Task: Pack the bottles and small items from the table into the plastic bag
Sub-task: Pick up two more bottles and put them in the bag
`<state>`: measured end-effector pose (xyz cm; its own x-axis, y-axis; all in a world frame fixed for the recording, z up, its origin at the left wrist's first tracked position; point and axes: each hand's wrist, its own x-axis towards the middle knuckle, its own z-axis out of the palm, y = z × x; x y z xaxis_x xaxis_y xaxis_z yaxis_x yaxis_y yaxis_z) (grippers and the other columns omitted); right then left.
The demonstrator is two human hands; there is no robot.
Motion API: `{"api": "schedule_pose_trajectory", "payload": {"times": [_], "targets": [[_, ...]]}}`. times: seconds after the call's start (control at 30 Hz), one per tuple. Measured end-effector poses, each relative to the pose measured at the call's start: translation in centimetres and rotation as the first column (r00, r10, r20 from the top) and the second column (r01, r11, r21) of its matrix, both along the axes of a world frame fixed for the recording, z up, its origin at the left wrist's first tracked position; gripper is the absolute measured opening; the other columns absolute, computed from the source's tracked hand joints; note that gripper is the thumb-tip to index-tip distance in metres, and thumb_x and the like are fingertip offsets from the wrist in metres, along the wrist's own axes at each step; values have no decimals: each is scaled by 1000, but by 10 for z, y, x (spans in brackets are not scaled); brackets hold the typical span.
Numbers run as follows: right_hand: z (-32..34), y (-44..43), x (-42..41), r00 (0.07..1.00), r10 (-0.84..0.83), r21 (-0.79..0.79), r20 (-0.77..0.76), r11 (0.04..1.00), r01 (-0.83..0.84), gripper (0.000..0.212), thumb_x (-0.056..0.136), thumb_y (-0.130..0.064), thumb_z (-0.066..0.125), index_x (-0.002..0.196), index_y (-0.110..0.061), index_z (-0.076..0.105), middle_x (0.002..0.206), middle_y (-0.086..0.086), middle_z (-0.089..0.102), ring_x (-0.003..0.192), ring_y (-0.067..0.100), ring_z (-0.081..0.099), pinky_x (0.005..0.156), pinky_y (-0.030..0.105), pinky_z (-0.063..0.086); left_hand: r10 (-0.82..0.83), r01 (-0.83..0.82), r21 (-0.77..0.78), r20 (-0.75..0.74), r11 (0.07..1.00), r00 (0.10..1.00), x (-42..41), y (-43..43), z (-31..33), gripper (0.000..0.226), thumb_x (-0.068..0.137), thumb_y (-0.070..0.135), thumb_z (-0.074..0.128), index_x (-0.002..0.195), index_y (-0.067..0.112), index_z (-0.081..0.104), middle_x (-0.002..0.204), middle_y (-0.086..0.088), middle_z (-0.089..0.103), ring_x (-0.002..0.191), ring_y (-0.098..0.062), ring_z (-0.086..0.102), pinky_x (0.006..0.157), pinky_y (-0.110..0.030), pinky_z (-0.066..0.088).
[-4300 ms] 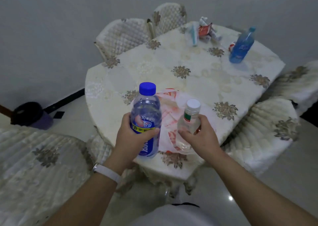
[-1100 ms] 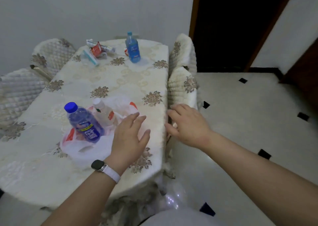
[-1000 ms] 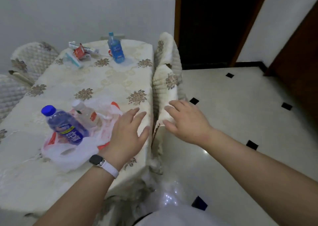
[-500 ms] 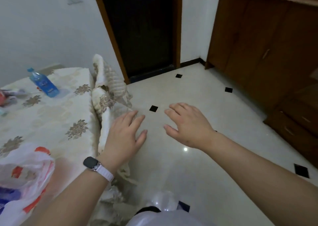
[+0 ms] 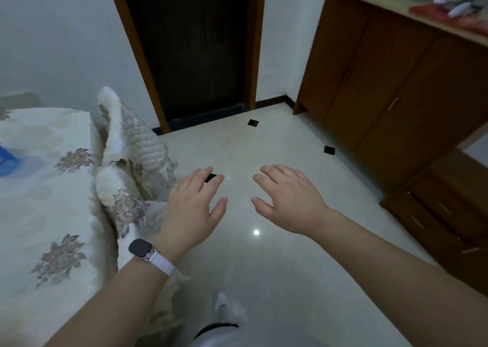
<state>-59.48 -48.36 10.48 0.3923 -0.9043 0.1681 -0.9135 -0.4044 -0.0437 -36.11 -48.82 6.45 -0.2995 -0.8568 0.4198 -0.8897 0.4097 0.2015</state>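
Note:
My left hand [image 5: 194, 204] and my right hand [image 5: 287, 199] hover palm-down over the tiled floor, fingers spread, holding nothing. The left wrist wears a watch. The table [image 5: 45, 209] with its cream flowered cloth fills the left side. Only a sliver of the blue bottle [image 5: 5, 159] shows at the left edge. The plastic bag and the other bottles are out of view.
Two chairs with quilted cream covers [image 5: 132, 146] stand against the table's right side, close to my left hand. A dark doorway [image 5: 195, 45] lies ahead. A brown wooden cabinet [image 5: 396, 88] runs along the right, with small items on its top.
The view has swung right, away from the table. The plastic bag with the two bottles has left the frame. Both hands stay open and empty, now over the floor.

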Motion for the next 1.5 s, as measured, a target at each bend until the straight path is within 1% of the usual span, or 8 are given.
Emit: {"api": "schedule_pose_trajectory", "payload": {"times": [0.2, 0.43, 0.63, 0.8, 0.97, 1.13, 1.33, 1.5], "targets": [[9, -88, 46, 999, 28, -14, -34, 999, -29, 53, 89, -53, 38, 122, -18, 59, 129, 4, 58, 121, 26, 51, 97, 39, 41, -9, 10, 4, -17, 1000, 1000, 40, -91, 5, 44, 90, 39, 55, 127, 16, 60, 133, -11, 58, 121, -33, 54, 94, -47, 47], [14, -167, 57, 998, 28, -9, -64, 1000, -29, 51, 91, -53, 40, 127, -20, 56, 133, 2, 55, 124, 23, 48, 100, 38, 39, -27, 27, -10, -1, 1000, 1000, 54, -166, 8, 45, 90, 38, 54, 128, 15, 59, 134, -12, 57, 123, -34, 53, 99, -48, 45], [-8, -247, 55, 998, 70, 14, 2, 997, -70, 48, 89, -50, 44, 122, -18, 59, 130, 5, 58, 120, 26, 52, 97, 40, 43, 33, -35, 49, 51, 998, 998, 53, -233, 1, 46, 91, 40, 53, 129, 15, 59, 136, -12, 56, 125, -34, 51, 100, -48, 45], [-26, -336, 47, 993, 100, 47, 66, 994, -103, 50, 90, -51, 41, 123, -18, 59, 131, 6, 58, 121, 27, 52, 98, 41, 42, 117, -130, 93, 131, 987, 984, 42, -302, -3, 48, 92, 44, 50, 132, 19, 57, 139, -10, 54, 129, -30, 49, 104, -45, 40], [-10, -437, 21, 982, 121, 70, 144, 989, -132, 55, 89, -52, 35, 126, -17, 58, 133, 8, 57, 122, 29, 51, 99, 44, 43, 147, -167, 111, 169, 980, 974, 10, -392, 11, 49, 92, 45, 49, 132, 18, 57, 138, -11, 55, 126, -32, 51, 103, -46, 41], [3, -521, -6, 975, 169, 52, 146, 983, -178, 56, 90, -52, 33, 126, -17, 58, 132, 7, 57, 121, 28, 51, 99, 43, 42, 213, -239, 108, 212, 965, 954, -16, -466, 25, 49, 92, 47, 46, 133, 21, 56, 139, -9, 55, 127, -30, 50, 104, -46, 42], [8, -596, -11, 975, 179, 87, 128, 978, -191, 55, 94, -54, 32, 137, -23, 46, 145, 2, 46, 134, 22, 38, 108, 41, 32, 262, -296, 119, 238, 948, 935, -16, -527, 31, 49, 92, 48, 44, 132, 22, 57, 138, -7, 56, 127, -29, 51, 104, -47, 42], [6, -660, 18, 975, 206, 117, 82, 970, -214, 55, 96, -56, 30, 142, -28, 40, 151, -2, 37, 139, 19, 30, 113, 38, 25, 306, -337, 122, 218, 934, 927, 9, -582, 29, 48, 91, 45, 49, 132, 22, 56, 140, -8, 54, 129, -30, 49, 105, -48, 41]]}}
